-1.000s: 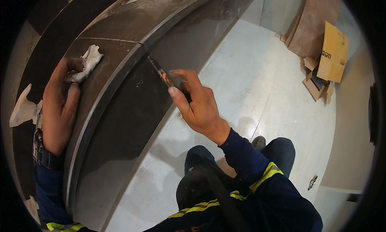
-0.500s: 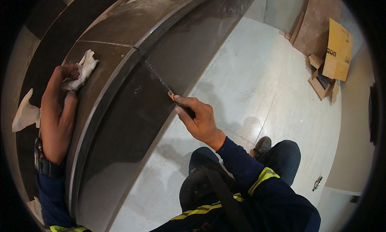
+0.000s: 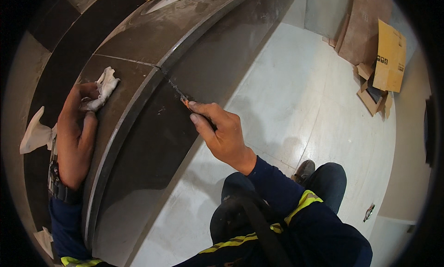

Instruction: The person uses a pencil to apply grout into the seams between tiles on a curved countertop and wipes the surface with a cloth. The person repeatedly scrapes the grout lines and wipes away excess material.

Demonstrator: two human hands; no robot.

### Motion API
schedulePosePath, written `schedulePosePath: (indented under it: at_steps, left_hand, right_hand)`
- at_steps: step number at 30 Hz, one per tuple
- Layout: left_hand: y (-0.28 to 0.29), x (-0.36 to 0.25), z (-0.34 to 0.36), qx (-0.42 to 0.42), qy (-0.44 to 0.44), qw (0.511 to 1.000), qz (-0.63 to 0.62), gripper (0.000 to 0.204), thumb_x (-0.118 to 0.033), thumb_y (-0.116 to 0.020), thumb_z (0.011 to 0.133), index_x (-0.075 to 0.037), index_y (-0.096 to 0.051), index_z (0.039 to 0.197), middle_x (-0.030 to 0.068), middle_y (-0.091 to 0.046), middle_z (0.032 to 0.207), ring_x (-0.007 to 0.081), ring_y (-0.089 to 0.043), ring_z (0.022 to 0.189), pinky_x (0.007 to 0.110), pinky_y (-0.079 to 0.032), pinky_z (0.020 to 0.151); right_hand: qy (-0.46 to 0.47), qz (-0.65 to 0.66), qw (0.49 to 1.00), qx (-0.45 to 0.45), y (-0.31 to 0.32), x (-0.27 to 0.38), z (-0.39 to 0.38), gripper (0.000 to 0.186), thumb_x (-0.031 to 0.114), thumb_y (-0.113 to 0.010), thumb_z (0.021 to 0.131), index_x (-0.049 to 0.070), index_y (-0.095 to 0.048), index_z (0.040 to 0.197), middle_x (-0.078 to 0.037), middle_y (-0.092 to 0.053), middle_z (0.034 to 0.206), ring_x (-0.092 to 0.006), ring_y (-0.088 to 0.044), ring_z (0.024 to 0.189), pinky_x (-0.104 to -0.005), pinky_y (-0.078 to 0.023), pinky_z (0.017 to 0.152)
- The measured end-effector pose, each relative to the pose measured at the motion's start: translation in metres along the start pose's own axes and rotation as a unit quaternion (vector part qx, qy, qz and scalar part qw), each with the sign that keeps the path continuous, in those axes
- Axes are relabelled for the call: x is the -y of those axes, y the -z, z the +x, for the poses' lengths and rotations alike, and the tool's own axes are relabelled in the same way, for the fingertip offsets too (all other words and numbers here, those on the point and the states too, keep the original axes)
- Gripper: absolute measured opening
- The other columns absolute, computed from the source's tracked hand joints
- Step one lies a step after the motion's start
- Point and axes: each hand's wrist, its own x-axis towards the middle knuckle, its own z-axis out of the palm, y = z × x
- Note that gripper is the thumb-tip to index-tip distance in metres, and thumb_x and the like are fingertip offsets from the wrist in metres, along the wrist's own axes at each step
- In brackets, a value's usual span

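Note:
My left hand (image 3: 76,142) rests on the brown top surface (image 3: 125,79), its fingers closed on a crumpled white cloth (image 3: 107,87). Between the thumb and fingers of my right hand (image 3: 224,133) is a small thin tool with an orange part (image 3: 185,102); most of it is hidden in the grip, so its kind does not show. The tool's tip touches the pale joint line (image 3: 175,86) running down the dark front panel (image 3: 152,142). That line meets another joint on the top at the metal edge trim (image 3: 132,98).
White crumpled pieces (image 3: 37,133) lie left of my forearm. Below the panel extends the pale tiled floor (image 3: 286,86), with my legs over it. Brown boards (image 3: 365,26) and torn cardboard (image 3: 389,59) lean at the far right. A small object (image 3: 368,212) lies on the floor.
My right hand has moved slightly left and up along the joint with the tool. My left hand, still on the cloth, appears a little further right as the view shifts.

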Motion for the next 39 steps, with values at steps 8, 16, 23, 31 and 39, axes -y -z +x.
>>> schedulePosePath:
  at_steps: [8, 16, 23, 31, 39]
  left_hand:
    - [0.002, -0.004, 0.001, 0.004, 0.009, 1.0, -0.001, 0.045, -0.002, -0.045, 0.085, 0.004, -0.056, 0.128, 0.0187, -0.063, 0.122, 0.0263, -0.059, 0.12, 0.037, -0.04, 0.109]
    - [0.0, -0.003, 0.001, 0.001, -0.008, 1.0, -0.001, 0.043, -0.002, -0.045, 0.086, 0.004, -0.056, 0.127, 0.0176, -0.063, 0.122, 0.0248, -0.058, 0.119, 0.035, -0.041, 0.107]
    - [0.001, -0.007, 0.002, 0.009, 0.012, 1.0, 0.004, 0.044, -0.002, -0.045, 0.086, 0.004, -0.056, 0.128, 0.0177, -0.063, 0.122, 0.0257, -0.059, 0.12, 0.036, -0.04, 0.11]
    - [0.0, -0.004, 0.0, 0.004, 0.012, 1.0, 0.007, 0.044, -0.002, -0.045, 0.087, 0.004, -0.055, 0.129, 0.0185, -0.062, 0.123, 0.0255, -0.057, 0.123, 0.036, -0.037, 0.113]
    - [0.002, -0.003, 0.001, 0.019, 0.016, 1.0, -0.007, 0.045, -0.002, -0.045, 0.086, 0.004, -0.055, 0.13, 0.0184, -0.061, 0.125, 0.0267, -0.056, 0.124, 0.039, -0.037, 0.114]
  right_hand:
    - [0.021, 0.042, 0.998, -0.047, -0.014, 0.002, 0.012, 0.018, 0.001, -0.068, 0.096, 0.0, -0.069, 0.114, -0.01, -0.072, 0.087, -0.0128, -0.062, 0.067, -0.0266, -0.047, 0.06]
    - [-0.043, 0.021, 0.998, -0.043, -0.007, 0.005, -0.003, 0.014, 0.003, -0.069, 0.096, 0.0, -0.069, 0.11, -0.007, -0.072, 0.081, -0.0077, -0.057, 0.063, -0.0244, -0.044, 0.058]
    - [-0.015, 0.029, 0.998, -0.061, -0.016, -0.006, -0.007, 0.013, 0.005, -0.068, 0.099, -0.002, -0.065, 0.11, -0.008, -0.073, 0.084, -0.0085, -0.059, 0.065, -0.0247, -0.045, 0.059]
    - [-0.054, 0.051, 0.996, -0.046, -0.016, -0.002, -0.005, 0.014, 0.009, -0.066, 0.101, 0.0, -0.064, 0.111, -0.013, -0.072, 0.092, -0.0181, -0.066, 0.07, -0.0293, -0.051, 0.064]
    - [-0.134, 0.115, 0.984, -0.015, -0.008, 0.01, 0.004, 0.014, 0.012, -0.061, 0.104, 0.001, -0.06, 0.113, -0.005, -0.068, 0.084, -0.0078, -0.058, 0.078, -0.0253, -0.046, 0.072]
